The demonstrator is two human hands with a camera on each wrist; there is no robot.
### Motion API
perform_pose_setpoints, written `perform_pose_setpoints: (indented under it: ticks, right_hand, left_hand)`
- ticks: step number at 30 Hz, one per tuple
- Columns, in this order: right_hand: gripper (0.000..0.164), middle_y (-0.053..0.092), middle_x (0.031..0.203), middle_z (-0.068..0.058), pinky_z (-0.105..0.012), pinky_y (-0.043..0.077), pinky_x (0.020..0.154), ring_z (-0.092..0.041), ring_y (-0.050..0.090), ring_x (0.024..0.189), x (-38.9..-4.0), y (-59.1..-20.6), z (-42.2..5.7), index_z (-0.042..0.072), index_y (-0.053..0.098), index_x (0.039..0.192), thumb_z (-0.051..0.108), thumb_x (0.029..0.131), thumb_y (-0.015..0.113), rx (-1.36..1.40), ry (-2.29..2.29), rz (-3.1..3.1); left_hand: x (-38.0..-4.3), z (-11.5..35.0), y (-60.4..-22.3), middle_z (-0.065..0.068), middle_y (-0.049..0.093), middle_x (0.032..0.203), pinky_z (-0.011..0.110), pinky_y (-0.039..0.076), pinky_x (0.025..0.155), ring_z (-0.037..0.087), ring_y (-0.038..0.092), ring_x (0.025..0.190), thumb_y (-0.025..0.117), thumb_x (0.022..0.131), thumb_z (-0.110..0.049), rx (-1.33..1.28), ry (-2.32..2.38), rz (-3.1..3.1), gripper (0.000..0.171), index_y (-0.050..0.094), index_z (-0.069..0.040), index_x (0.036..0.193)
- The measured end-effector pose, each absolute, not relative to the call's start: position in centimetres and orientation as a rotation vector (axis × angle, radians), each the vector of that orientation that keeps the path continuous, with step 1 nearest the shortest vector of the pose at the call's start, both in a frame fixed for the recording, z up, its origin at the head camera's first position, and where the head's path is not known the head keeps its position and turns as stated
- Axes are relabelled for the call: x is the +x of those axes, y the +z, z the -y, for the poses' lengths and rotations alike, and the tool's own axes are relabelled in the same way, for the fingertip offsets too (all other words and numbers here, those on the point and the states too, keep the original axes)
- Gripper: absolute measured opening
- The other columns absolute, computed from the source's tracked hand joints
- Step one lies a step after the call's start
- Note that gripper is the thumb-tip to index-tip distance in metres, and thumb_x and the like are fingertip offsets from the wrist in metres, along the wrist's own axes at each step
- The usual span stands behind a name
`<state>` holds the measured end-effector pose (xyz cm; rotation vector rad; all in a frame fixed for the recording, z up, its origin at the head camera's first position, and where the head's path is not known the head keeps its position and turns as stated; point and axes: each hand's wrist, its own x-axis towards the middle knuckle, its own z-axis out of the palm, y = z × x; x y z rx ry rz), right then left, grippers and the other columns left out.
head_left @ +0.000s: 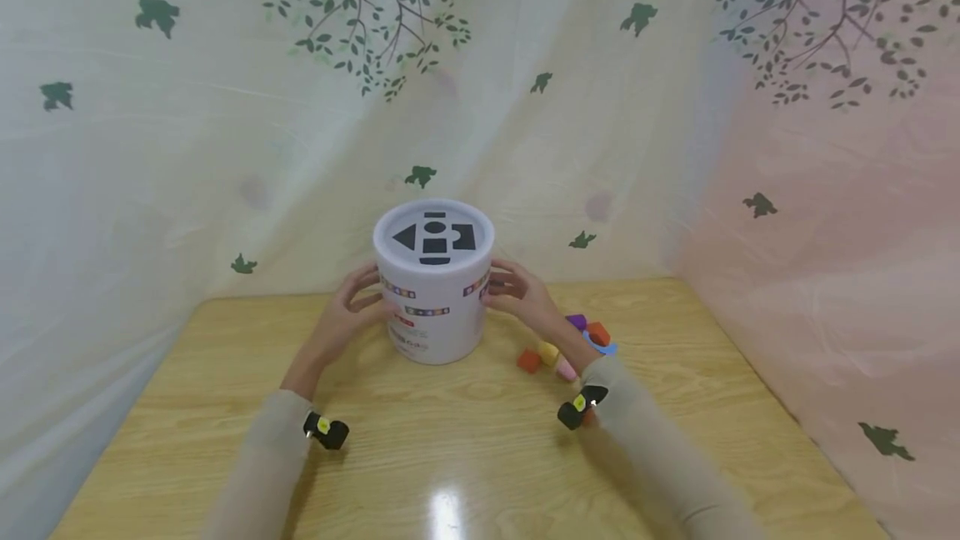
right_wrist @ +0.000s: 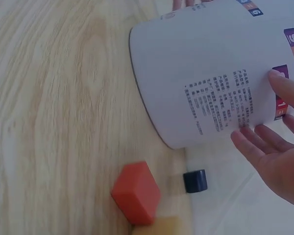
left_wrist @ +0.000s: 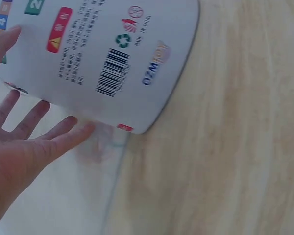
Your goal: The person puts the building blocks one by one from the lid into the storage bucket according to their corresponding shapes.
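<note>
A white cylindrical shape-sorter bucket stands upright on the table; black shapes mark its lid. My left hand is at its left side, fingers spread and fairly straight, thumb toward the front. At the opposite side my right hand touches the wall with its thumb, the other fingers farther back. In the left wrist view, the left fingertips lie along the bucket's edge, beside printed text and a barcode. The right wrist view shows the right thumb on a coloured number strip. The far fingertips are partly hidden.
Right of the bucket lie small blocks: an orange-red one, a yellow one, a pink one, a purple one and a blue curved piece. My right forearm partly covers them. A patterned curtain hangs behind the wooden table.
</note>
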<state>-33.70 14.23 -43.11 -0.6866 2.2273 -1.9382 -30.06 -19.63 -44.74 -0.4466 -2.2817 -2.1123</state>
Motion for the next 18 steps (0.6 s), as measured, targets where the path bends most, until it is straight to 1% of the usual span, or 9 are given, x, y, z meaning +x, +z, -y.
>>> perform_pose_setpoints:
  ticks: [2, 6, 9, 12, 15, 18]
  right_hand:
    - [0.065, 0.055, 0.147, -0.021, -0.047, 0.055, 0.105, -0.044, 0.055, 0.133, -33.8, -42.9, -14.5, 0.013, 0.047, 0.15, 0.005, 0.091, 0.074, -0.726, -1.867, -2.278]
    - [0.065, 0.056, 0.147, -0.019, -0.054, 0.051, 0.108, -0.046, 0.053, 0.134, -33.8, -42.4, -15.3, 0.015, 0.048, 0.15, 0.009, 0.091, 0.075, -0.783, -1.704, -2.383]
    - [0.063, 0.055, 0.148, -0.019, -0.058, 0.046, 0.112, -0.045, 0.052, 0.136, -33.6, -42.2, -16.1, 0.012, 0.048, 0.149, 0.012, 0.092, 0.074, -0.811, -1.562, -2.469]
    - [0.06, 0.056, 0.146, -0.021, -0.062, 0.043, 0.114, -0.042, 0.053, 0.134, -33.4, -42.2, -17.0, 0.006, 0.05, 0.147, 0.013, 0.092, 0.074, -0.85, -1.405, -2.554]
    - [0.059, 0.058, 0.144, -0.019, -0.061, 0.043, 0.114, -0.038, 0.055, 0.133, -32.9, -42.1, -17.8, 0.003, 0.054, 0.144, 0.019, 0.092, 0.076, -0.894, -1.235, -2.633]
    - [0.056, 0.06, 0.144, -0.015, -0.06, 0.042, 0.115, -0.036, 0.055, 0.134, -32.2, -42.1, -18.5, 0.005, 0.058, 0.141, 0.024, 0.092, 0.076, -0.909, -1.097, -2.665]
  left_hand:
    - [-30.2, 20.0, -44.2, 0.013, 0.032, 0.163, 0.061, 0.041, 0.115, 0.046, 0.04, 0.144, 0.07, 0.096, -0.014, -0.463, -2.091, 2.283, 0.075, 0.03, -0.026, 0.159]
    - [-30.4, 20.3, -42.6, 0.016, 0.029, 0.164, 0.063, 0.034, 0.12, 0.045, 0.034, 0.148, 0.064, 0.099, -0.014, -0.463, -2.054, 2.215, 0.074, 0.024, -0.019, 0.162]
    - [-30.4, 20.4, -41.2, 0.016, 0.026, 0.166, 0.063, 0.029, 0.122, 0.044, 0.028, 0.151, 0.061, 0.1, -0.014, -0.456, -2.04, 2.152, 0.075, 0.021, -0.016, 0.162]
    - [-30.5, 20.3, -40.1, 0.013, 0.023, 0.168, 0.065, 0.026, 0.123, 0.042, 0.024, 0.154, 0.063, 0.099, -0.016, -0.446, -2.022, 2.133, 0.076, 0.021, -0.016, 0.162]
    - [-30.8, 20.0, -39.2, 0.008, 0.023, 0.169, 0.065, 0.022, 0.125, 0.037, 0.022, 0.156, 0.067, 0.097, -0.02, -0.436, -1.968, 2.157, 0.078, 0.024, -0.017, 0.162]
    - [-31.2, 19.5, -38.6, 0.004, 0.023, 0.17, 0.065, 0.016, 0.126, 0.034, 0.02, 0.157, 0.069, 0.095, -0.023, -0.447, -1.887, 2.206, 0.078, 0.028, -0.016, 0.161]
